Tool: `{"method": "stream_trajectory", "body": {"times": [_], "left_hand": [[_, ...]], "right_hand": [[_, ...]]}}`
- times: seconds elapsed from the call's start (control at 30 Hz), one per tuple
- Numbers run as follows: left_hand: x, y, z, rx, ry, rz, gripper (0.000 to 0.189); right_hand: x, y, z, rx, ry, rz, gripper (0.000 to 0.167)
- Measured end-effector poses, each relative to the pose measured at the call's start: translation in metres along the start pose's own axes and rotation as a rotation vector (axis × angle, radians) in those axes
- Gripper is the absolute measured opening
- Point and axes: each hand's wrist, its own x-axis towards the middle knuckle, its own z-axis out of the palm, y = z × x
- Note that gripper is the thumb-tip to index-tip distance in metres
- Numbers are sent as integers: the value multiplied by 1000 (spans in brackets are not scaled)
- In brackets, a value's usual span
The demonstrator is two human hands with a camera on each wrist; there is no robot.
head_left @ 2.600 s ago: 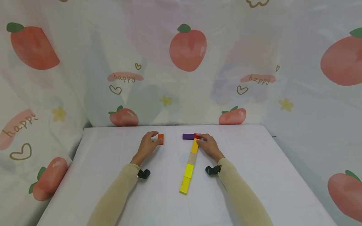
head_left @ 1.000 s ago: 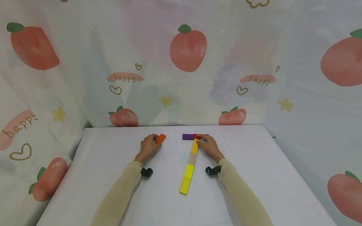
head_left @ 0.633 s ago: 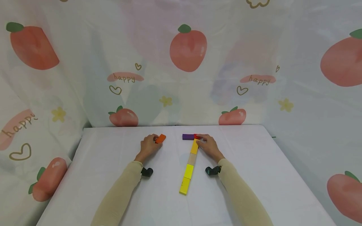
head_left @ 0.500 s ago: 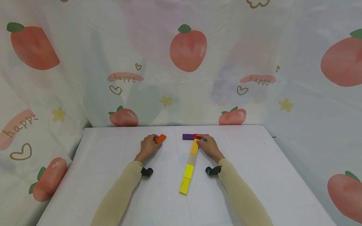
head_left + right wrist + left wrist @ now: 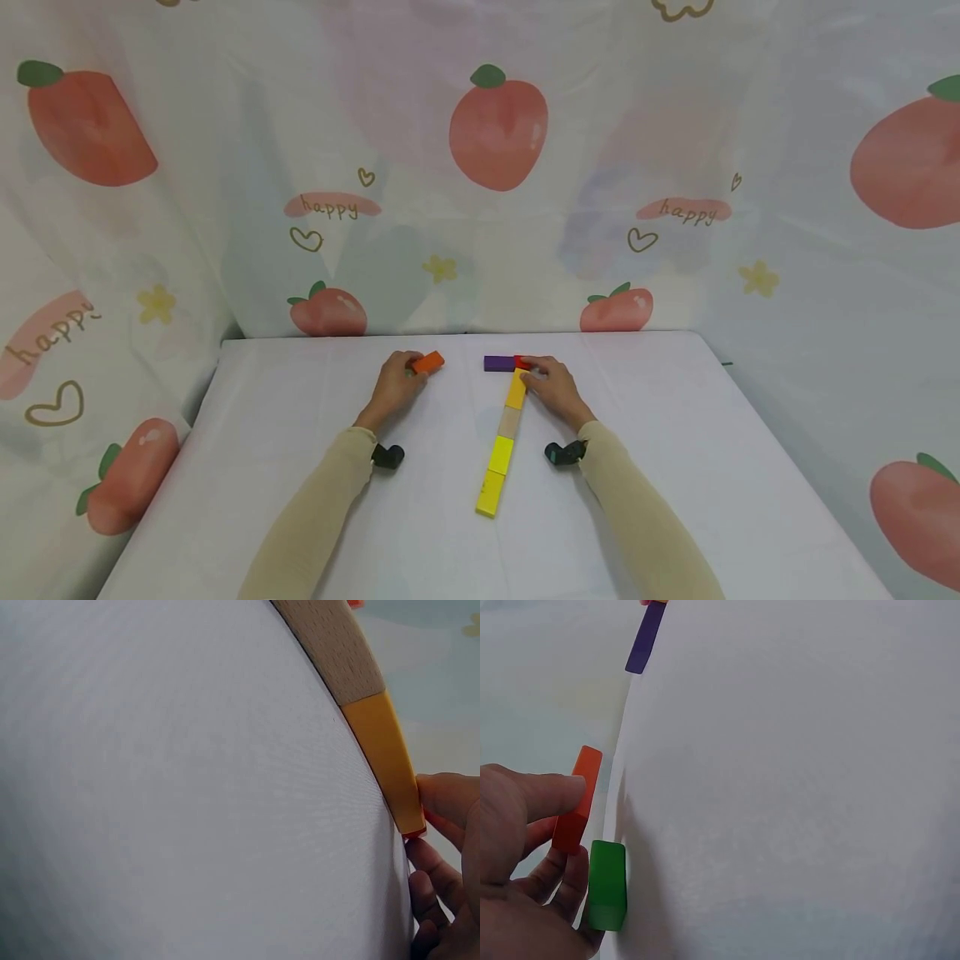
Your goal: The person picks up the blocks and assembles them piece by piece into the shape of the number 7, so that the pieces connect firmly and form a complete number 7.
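In the head view my left hand [image 5: 396, 387] pinches an orange block [image 5: 429, 362], tilted with its far end up and to the right. The left wrist view shows the thumb on the orange block's face and a green block [image 5: 607, 885] beside the lower fingers. My right hand [image 5: 557, 388] holds the far end of a block row: its thumb is at the amber block [image 5: 386, 761] and its fingers reach the red block [image 5: 521, 362], mostly hidden. Against the red block lies a purple block [image 5: 498, 363], pointing left.
From the amber block, the row runs toward the person: a plain wood block [image 5: 509, 422], then two yellow blocks [image 5: 501, 455]. They lie on a white-covered table [image 5: 645, 417]. A fruit-patterned curtain [image 5: 480, 250] stands behind the table's far edge. Both wrists wear small black cameras [image 5: 388, 456].
In the left hand, the orange block has turned from pointing straight away to slanting rightward, and shifted slightly right. The right hand and the row of blocks have stayed still.
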Motion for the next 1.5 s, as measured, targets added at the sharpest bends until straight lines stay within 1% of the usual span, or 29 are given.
{"method": "stream_trajectory", "body": {"times": [0.07, 0.3, 0.6, 0.83, 1.03, 1.2, 1.5], "left_hand": [[1, 2, 0, -8, -4, 4, 38], [2, 10, 2, 27, 1, 26, 37], [7, 17, 5, 35, -38, 58, 37], [13, 23, 7, 3, -41, 79, 36], [16, 24, 11, -6, -49, 99, 35], [19, 24, 16, -13, -63, 96, 35], [21, 28, 24, 6, -101, 40, 35]], "right_hand": [[0, 0, -1, -1, -3, 4, 44], [1, 1, -2, 0, -3, 2, 45], [0, 1, -1, -4, 1, 10, 45], [-2, 0, -1, 0, 1, 21, 44], [-3, -1, -1, -23, 9, 8, 45], [-3, -1, -1, -24, 11, -4, 45], [-2, -2, 0, -10, 13, -6, 44]]}}
